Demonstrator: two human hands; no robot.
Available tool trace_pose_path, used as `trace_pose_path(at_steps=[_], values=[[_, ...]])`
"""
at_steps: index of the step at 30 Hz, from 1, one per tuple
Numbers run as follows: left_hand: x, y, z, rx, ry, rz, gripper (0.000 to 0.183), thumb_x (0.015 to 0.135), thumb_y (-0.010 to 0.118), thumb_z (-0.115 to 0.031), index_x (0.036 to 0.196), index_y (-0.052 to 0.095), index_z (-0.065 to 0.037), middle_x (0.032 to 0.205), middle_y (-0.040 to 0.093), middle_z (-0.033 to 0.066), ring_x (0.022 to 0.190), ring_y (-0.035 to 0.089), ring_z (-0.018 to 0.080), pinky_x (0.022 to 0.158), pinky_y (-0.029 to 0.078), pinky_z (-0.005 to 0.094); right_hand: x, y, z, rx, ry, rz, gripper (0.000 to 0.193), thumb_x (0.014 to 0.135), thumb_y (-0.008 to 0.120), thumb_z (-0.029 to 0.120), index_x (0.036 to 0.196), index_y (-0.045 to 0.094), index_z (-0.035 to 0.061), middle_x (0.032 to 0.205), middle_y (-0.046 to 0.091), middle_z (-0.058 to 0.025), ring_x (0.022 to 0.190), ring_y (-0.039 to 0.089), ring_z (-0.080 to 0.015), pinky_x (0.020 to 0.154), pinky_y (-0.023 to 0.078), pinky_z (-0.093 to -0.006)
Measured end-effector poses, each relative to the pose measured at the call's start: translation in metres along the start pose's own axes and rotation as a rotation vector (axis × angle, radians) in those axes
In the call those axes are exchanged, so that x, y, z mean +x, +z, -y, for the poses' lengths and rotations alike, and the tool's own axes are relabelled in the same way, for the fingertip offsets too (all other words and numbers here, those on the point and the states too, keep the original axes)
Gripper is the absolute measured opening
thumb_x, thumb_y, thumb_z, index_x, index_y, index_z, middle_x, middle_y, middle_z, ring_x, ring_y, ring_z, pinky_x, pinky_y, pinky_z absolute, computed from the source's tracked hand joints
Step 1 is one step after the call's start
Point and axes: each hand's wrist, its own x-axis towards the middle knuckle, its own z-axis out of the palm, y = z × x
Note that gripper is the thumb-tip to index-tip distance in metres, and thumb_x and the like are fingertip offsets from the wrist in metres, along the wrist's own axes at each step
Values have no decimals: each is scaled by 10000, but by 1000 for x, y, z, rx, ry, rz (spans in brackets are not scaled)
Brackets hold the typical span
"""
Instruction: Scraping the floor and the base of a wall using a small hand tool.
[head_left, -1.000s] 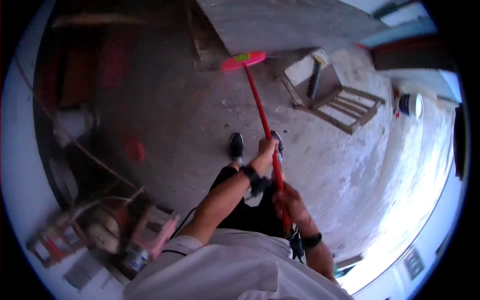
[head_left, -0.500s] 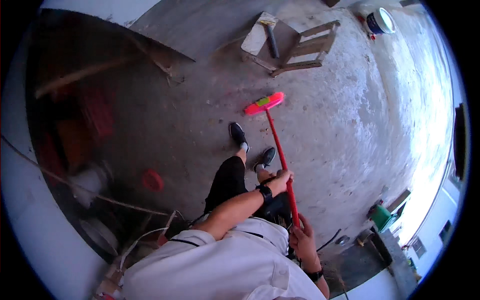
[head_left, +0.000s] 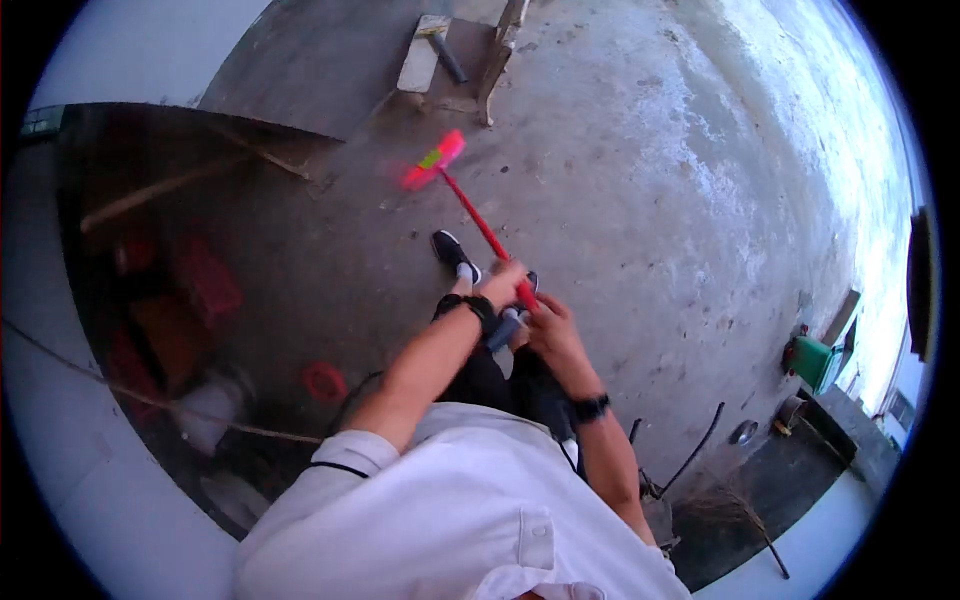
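A broom with a bright pink head, a yellow-green patch on it and a red handle reaches out ahead of me over the concrete floor. Its head is slightly blurred, so I cannot tell whether the bristles touch the floor. My left hand, a black band at its wrist, is closed around the handle. Closer to my body, my right hand grips the handle's near end, its wrist also banded in black. My dark shoe shows beside the handle.
A wooden chair stands ahead, a dark-handled tool lying on it. Clutter fills the shaded left side, including a red round object and a pink crate. At right are a green bin and a twig broom.
The broom head has swung left and farther from me. Both hands have moved forward and left, the right now nearer the left. The whole view has shifted, with the chair farther left.
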Motion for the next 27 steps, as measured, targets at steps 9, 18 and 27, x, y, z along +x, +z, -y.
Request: trace_pose_path(at_steps=[9,18,27], values=[[-71,221,161,88,-241,265,72,749,573,-54,758,502,-49,570,493,53,515,524,174,490,447,348,-180,-126,-57,-87,-198,-340,474,930,410,48,1372,269,144,653,391,33,431,356,-58,360,258,-203],[-92,82,96,-425,-142,23,148,756,581,-181,791,532,-46,624,555,76,560,563,225,528,480,390,-161,-124,-75,566,201,275,229,890,510,132,1115,486,98,641,394,43,432,329,-50,395,257,-183],[-110,-113,29,197,106,-620,172,745,491,-111,826,552,27,749,588,137,631,594,264,528,484,399,-15,23,-128,-134,375,318,62,897,483,129,932,493,79,683,466,-16,517,372,-102,427,290,-248]])
